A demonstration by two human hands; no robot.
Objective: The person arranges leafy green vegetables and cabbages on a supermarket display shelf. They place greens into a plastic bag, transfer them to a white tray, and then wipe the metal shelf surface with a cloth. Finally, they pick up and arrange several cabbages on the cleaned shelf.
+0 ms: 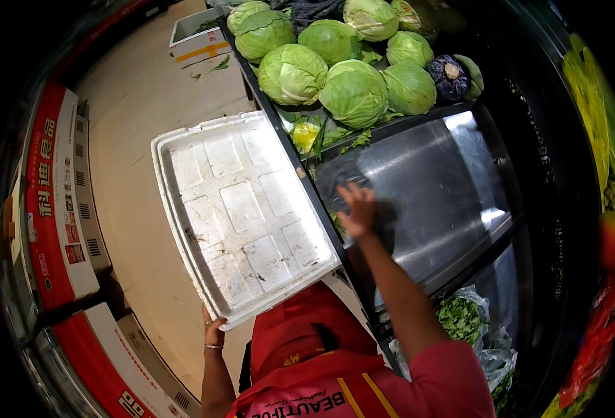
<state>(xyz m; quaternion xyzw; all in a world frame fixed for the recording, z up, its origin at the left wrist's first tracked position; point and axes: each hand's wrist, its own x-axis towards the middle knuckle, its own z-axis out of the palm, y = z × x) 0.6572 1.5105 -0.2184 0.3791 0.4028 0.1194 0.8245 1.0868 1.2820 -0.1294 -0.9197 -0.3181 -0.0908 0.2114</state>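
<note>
My left hand (213, 328) grips the near left corner of a shallow white foam box lid (242, 205). The lid's recessed inside faces up, with dirt and plant scraps on it, and its right side lies along the black edge of the display stand. On the stand, my right hand (358, 209) is spread over a dark, crumpled cloth or plastic sheet (345, 170) on a metal display tray (417, 172). Whether the fingers pinch the sheet is hard to tell. Bits of green leaf (337, 222) lie by the tray's left edge.
Several green cabbages (354, 94) and a purple cabbage (449, 78) sit beyond the tray. Bagged leafy greens (463, 318) are at the near right. A white foam box (200, 39) stands at the far left. Red-and-white cartons (51, 198) line the left across the tiled floor (129, 157).
</note>
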